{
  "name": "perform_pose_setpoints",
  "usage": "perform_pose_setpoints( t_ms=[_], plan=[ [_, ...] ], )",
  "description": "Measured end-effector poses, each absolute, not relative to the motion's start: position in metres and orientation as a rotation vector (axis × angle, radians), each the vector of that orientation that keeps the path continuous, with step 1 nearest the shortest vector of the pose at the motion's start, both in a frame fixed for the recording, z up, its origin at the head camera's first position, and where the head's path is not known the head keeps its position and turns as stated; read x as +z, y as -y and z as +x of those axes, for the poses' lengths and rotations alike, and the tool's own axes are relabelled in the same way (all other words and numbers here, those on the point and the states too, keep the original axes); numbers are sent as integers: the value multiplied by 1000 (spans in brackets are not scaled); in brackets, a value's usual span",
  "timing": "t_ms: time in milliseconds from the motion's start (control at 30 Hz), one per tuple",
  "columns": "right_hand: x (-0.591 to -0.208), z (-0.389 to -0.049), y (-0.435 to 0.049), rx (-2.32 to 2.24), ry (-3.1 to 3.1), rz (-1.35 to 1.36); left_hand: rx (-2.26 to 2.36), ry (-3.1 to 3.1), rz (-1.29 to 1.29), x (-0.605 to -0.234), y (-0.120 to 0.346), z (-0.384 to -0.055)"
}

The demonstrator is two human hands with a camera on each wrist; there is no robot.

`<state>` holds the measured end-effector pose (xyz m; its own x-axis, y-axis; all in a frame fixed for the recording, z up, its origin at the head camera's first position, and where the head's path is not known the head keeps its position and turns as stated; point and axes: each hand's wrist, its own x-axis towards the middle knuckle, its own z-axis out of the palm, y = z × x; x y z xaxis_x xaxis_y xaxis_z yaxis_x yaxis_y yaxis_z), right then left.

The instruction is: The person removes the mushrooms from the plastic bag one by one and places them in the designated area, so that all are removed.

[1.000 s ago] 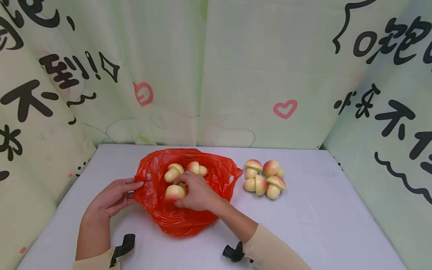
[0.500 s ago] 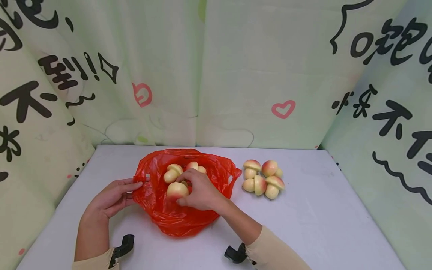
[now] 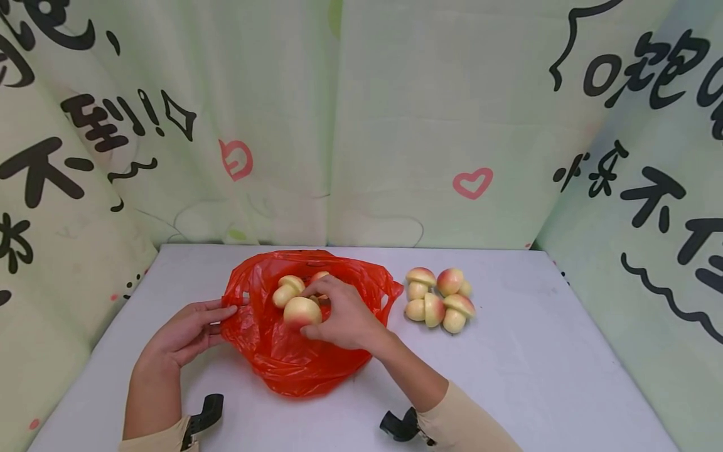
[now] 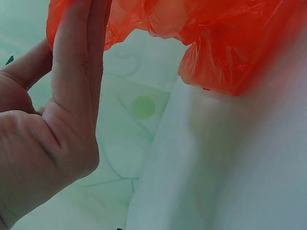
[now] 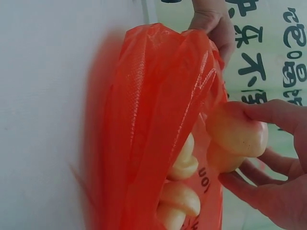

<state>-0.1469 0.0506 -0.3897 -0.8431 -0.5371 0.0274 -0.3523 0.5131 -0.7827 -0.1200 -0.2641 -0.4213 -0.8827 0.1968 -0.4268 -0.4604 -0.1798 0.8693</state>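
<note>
Yellow blushing into red, a rounded mushroom (image 3: 302,312) is hanging over the mouth of a red plastic bag (image 3: 307,370), and the right hand (image 3: 347,315) is grasping it between thumb and bent fingers. At the bag's left edge, the left hand (image 3: 189,331) is pinching the plastic between thumb and fingers. Two more mushrooms (image 5: 180,199) are lying inside the bag. Dark lettering (image 5: 204,178) is showing on the bag's inner side, turned sideways and too much covered for me to read surely. To the right of the bag, four mushrooms (image 3: 433,309) are clustering together on a white table (image 3: 519,364). Nearer the person than the bag, black wrist devices (image 3: 206,412) are jutting from beige sleeves (image 3: 469,417). Behind the bag, a pale green curtain (image 3: 384,125) is carrying pink hearts and bold black Chinese characters, 不 standing legible on both sides.
</note>
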Motion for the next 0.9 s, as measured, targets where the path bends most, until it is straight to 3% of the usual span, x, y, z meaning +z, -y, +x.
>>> perform_pose_setpoints(
  t_ms=[900],
  plan=[
    [-376,-141,-81,-1456,-2569,-767,2097,-1666,-318,-419,262,-120]
  ],
)
